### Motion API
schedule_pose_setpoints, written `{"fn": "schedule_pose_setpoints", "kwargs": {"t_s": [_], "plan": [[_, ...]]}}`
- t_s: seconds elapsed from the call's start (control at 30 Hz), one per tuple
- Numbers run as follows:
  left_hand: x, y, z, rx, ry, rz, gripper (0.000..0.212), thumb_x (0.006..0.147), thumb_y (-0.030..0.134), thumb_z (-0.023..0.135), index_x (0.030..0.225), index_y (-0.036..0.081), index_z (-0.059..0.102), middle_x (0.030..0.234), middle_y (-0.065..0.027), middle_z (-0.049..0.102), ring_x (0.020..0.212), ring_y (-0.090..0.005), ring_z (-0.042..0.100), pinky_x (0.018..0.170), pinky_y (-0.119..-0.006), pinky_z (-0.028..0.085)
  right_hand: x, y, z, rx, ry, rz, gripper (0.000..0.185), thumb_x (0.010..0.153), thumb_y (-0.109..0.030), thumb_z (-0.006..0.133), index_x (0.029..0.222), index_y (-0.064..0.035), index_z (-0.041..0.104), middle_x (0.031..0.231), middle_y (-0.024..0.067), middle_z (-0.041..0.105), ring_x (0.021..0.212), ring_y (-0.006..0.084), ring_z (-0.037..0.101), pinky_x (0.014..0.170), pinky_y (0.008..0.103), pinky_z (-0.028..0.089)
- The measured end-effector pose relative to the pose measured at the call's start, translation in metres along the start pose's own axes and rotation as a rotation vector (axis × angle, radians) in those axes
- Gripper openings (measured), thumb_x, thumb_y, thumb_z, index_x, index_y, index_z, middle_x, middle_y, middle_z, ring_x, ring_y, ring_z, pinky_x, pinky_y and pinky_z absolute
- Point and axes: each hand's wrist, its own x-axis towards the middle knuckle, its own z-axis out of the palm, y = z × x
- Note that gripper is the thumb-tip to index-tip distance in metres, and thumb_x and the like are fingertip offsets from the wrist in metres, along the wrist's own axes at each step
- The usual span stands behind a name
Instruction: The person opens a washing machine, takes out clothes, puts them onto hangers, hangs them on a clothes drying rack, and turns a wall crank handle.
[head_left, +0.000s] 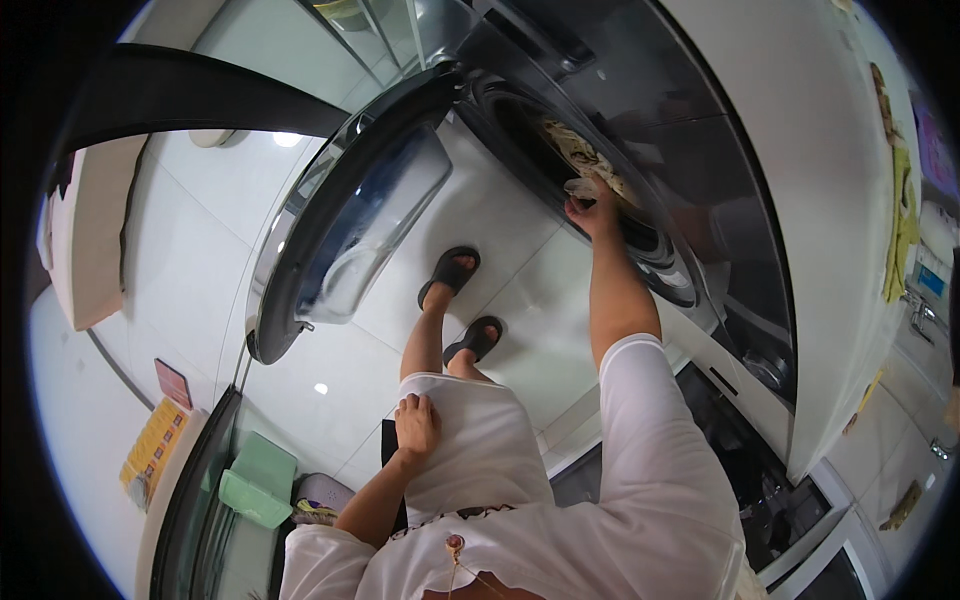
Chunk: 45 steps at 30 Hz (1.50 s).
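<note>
My right hand (592, 211) is at the door opening of a dark front-loading washing machine (675, 150), pinching a small clear plastic cup-like object (580, 188). Behind it, light-coloured laundry (577, 146) with dark markings lies in the drum. To the left, the machine's round door (300, 225) stands swung wide, its clear bowl-shaped glass (375, 225) facing the drum. My left hand (417, 427) rests on my thigh over white shorts (480, 450), fingers slightly bent and holding nothing.
My feet, in black slippers (454, 274), stand on pale floor tiles (517, 285). At lower left are a green plastic bin (259, 480), a grey basket (322, 491) and a yellow package (154, 442). Dark-fronted cabinets (750, 435) sit at lower right. A yellow-green cloth (900, 225) hangs at far right.
</note>
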Motion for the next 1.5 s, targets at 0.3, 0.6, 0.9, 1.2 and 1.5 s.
{"fn": "schedule_pose_setpoints", "kwargs": {"t_s": [0.3,0.6,0.9,1.2,1.5], "plan": [[0.007,0.002,-0.007,0.017,0.0,0.008,0.015,0.075,0.014,0.052,0.084,0.002,0.052,0.086,-0.0174,0.052,0.083,-0.0329,0.051,0.07,-0.044,0.041,0.01,0.005,0.008,-0.213,0.118,-0.189,0.038,0.08,-0.027,0.063,0.113,-0.0135,0.05,0.113,0.0072,0.039,0.095,0.0201,0.039,0.076,0.0363,0.035],[0.008,0.001,-0.009,0.041,-0.024,0.001,0.016,0.076,0.015,0.052,0.085,0.002,0.053,0.087,-0.0181,0.052,0.086,-0.034,0.051,0.071,-0.044,0.042,0.028,0.007,0.0,0.084,0.199,-0.366,0.031,0.086,-0.023,0.053,0.112,-0.0061,0.05,0.099,0.0062,0.055,0.076,0.0171,0.046,0.071,0.0331,0.04],[0.058,0.038,-0.035,-0.333,0.026,-0.052,0.034,0.078,0.025,0.055,0.097,-0.003,0.055,0.099,-0.0235,0.054,0.092,-0.0403,0.052,0.078,-0.045,0.044,-0.149,0.051,-0.022,0.323,-0.306,-0.137,0.038,0.076,-0.003,0.046,0.114,0.0007,0.047,0.112,0.0151,0.053,0.107,0.0319,0.05,0.093,0.0435,0.041],[0.119,0.177,-0.144,-1.937,-0.809,-0.235,0.073,0.082,0.062,0.04,0.124,0.003,0.045,0.116,-0.0142,0.053,0.108,-0.0266,0.05,0.094,-0.04,0.038,-0.371,0.046,-0.062,-0.166,-0.654,0.056,0.046,0.071,-0.005,0.055,0.116,0.0026,0.049,0.108,0.0115,0.058,0.101,0.0223,0.056,0.091,0.0339,0.043],[0.079,0.224,-0.181,-1.719,-0.675,-0.18,0.027,0.083,0.001,0.046,0.109,0.0,0.048,0.087,-0.0106,0.059,0.076,-0.0195,0.061,0.063,-0.03,0.053,-0.524,0.011,-0.123,-0.89,-0.83,0.088,0.018,0.071,-0.005,0.059,0.088,0.0018,0.059,0.08,-0.0021,0.056,0.075,0.0049,0.048,0.067,0.02,0.038]]}}
